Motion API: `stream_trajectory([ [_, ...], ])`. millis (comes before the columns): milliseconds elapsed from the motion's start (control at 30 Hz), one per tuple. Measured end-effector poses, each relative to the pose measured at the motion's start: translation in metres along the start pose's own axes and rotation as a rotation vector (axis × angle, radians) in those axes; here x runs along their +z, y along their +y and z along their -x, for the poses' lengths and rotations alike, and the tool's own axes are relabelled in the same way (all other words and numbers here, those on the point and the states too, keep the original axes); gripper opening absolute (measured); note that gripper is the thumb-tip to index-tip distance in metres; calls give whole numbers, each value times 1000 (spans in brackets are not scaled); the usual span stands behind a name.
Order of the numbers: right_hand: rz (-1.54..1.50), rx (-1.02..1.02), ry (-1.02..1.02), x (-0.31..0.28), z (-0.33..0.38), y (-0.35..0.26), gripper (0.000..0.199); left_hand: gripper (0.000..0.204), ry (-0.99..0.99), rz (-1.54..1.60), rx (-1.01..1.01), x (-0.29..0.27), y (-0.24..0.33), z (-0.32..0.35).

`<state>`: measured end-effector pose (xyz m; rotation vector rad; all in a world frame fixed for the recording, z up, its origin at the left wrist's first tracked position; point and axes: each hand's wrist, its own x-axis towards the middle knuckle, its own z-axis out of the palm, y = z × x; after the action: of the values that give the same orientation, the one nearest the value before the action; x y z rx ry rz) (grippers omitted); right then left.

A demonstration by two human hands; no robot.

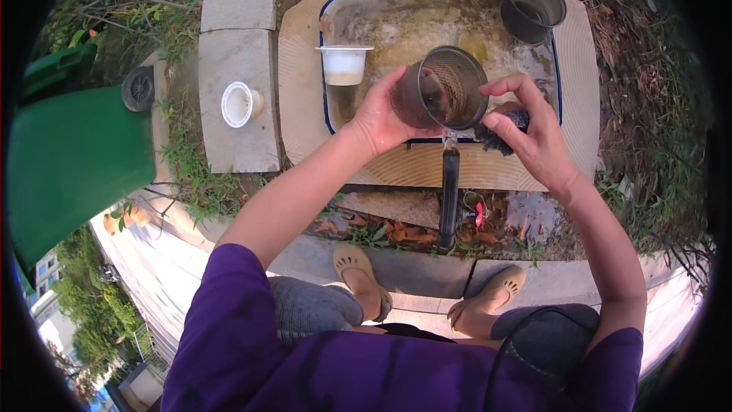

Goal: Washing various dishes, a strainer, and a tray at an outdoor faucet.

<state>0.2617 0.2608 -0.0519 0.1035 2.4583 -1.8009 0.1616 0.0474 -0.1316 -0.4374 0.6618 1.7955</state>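
Purple shirt (347,374), left fingers (388,90) wrapped round a dark pot (408,101), right fingers (526,88) half-curled, grasping a black scrubber (496,142)

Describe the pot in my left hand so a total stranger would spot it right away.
Find the wide blue-rimmed basin. Over its near side, the left hand holds a dark metal pot, beside the right hand and its dark scrubber. Unlike the other dark pot, at the basin's far right corner, this one shows a long black handle pointing toward the person.
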Motion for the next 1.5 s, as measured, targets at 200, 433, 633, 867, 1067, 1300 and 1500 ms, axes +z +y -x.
stream_trajectory([
  [200, -106, 224, -17, 14, -20, 10, 31, 51, 137, -99, 23, 7, -3, -5],
  [433, 890, -472, -240, 43, -45, 74, 16, 43, 288, -455, 208, 19, 9, -19],
  [633, 420, -273, -129, 79, -39, 103, 17, 40, 351, -457, 175, -4, 2, -29],
  [867, -12, 297, -649, 49, -52, 52, 44, 46, 318, -496, 215, -9, 29, -32],
  [1067, 650, -405, -418, 56, -48, 80, 49, 47, 572, -444, 7, 12, 33, -37],
  [1300, -355, 210, -131, 75, -53, 75, 39, 55, 219, -327, 185, 0, -2, -24],
  [1500, -327, 329, -490, 82, -48, 73, 52, 53, 285, -128, 213, -12, -4, -23],
])
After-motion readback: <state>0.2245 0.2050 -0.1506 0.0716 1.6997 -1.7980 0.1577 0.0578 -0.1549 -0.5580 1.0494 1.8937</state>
